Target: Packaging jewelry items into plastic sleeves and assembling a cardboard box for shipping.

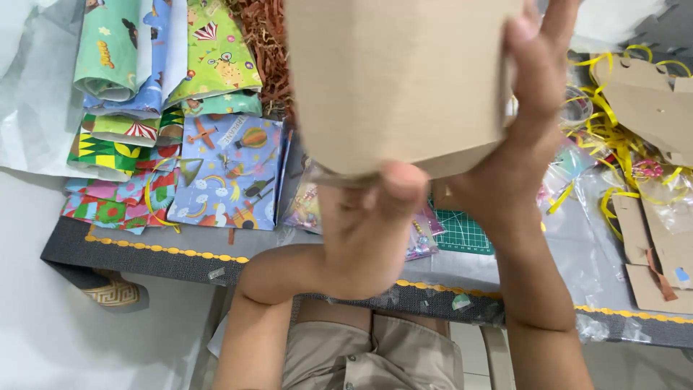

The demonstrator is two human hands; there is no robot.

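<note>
A sheet of white paper point(32, 123) lay at the nine o'clock edge of the frame, and just beside it folded sheets of patterned wrapping paper point(184, 108) were stacked across the ten o'clock area, in greens, blues and pinks with planes, balloons and rainbows printed on them. A clump of reddish-brown shredded paper point(263, 43) sat at eleven o'clock, touching the top of that stack. At the centre a person held a plain brown cardboard box point(397, 79) up close to the camera, so that it filled the twelve o'clock area and hid part of the table point(144, 249), a grey surface with a yellow dotted trim along its near edge. The left hand point(372, 224) gripped the box from below, its thumb pressed against the bottom edge. The right hand point(523, 126) clasped the box's right side, fingers closed up along its wall. Below the box, at about five o'clock from centre, a corner of a green cutting mat point(465, 232) showed between the two forearms. Loose yellow ribbon point(613, 123) curled across the two o'clock area, and flat brown cardboard pieces point(650, 101) lay among it and down toward four o'clock. Clear plastic wrap point(585, 217) covered the table near three o'clock.
</note>
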